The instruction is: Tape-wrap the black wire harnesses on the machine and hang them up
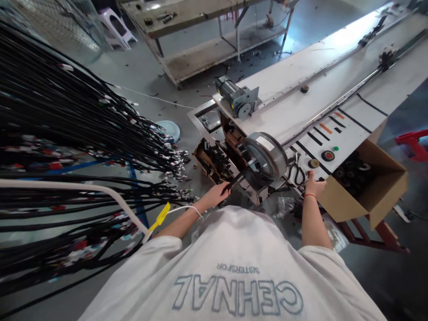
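Observation:
My left hand (pixel 219 195) is closed around a black cable bundle (pixel 234 180), whose dark length runs up toward the large metal wheel (pixel 267 154) at the table's near end. At the front edge of the long white table (pixel 301 104), my right hand (pixel 314 184) has a finger stretched out, touching the tabletop close to a tape roll (pixel 313 163); nothing shows in its grip. Just left of it lie black-handled pliers (pixel 296 171). A red button (pixel 328 155) in a dark round mount sits farther right, beside a small green button (pixel 336 148).
Many black cables with white connectors (pixel 110 120) hang on the left. An open cardboard box (pixel 384 183) of dark rolls stands at right. A motor (pixel 234 93) is mounted on the table's end. A workbench (pixel 200 20) and a white stool (pixel 115 29) are behind.

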{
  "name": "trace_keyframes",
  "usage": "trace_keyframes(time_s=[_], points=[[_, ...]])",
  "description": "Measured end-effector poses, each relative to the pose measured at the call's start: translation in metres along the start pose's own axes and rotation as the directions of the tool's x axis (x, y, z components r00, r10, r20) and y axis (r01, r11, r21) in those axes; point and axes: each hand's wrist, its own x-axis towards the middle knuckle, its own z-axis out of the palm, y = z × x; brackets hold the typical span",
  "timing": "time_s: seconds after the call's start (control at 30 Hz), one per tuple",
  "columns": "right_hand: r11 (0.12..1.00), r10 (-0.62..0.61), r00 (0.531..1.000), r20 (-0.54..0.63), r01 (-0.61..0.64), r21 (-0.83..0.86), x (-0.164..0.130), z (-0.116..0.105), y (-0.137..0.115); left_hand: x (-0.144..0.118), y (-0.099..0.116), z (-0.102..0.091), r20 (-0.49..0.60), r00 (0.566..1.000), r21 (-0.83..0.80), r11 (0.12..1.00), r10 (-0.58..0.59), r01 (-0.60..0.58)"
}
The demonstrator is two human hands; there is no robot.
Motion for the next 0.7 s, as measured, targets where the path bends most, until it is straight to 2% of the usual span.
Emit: trace_keyframes(time_s=[0.23,0.37,0.7], points=[[1.000,-0.010,1.000,0.005,0.010,0.007,0.002,0.001,0.001,-0.005,0.016,-0.010,-0.035,0.999,-0.018,1.000,-0.014,0.013],[0.999,-0.032,0.999,-0.017,0.033,0.029,0.001,0.001,0.001,0.012,0.023,-0.009,-0.042,0.999,-0.040,0.999,0.016,-0.018],[0.999,-0.024,0.999,-0.024,0.025,0.041,-0.003,-0.001,-0.001,0.062,0.042,-0.004,-0.085,0.996,-0.003,1.000,-0.021,0.020]])
